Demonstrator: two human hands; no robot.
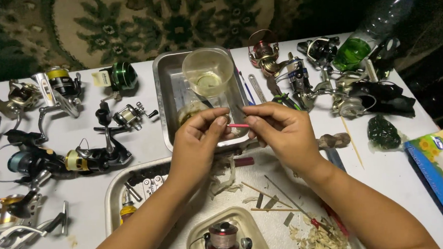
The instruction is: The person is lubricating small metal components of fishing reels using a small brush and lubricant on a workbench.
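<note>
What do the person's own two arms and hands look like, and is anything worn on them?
Both forearms are bare up to the lower edge of the picture; no sleeves show. The left hand and the right hand wear no gloves. No ring, watch or bracelet is visible on the fingers or wrists. The fingernails that show are short and unpainted.

Fingers hide both ends of the red stick (238, 125).

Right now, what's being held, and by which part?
A thin pink stick, pinched at its two ends: left hand on the left end, right hand on the right.
</note>
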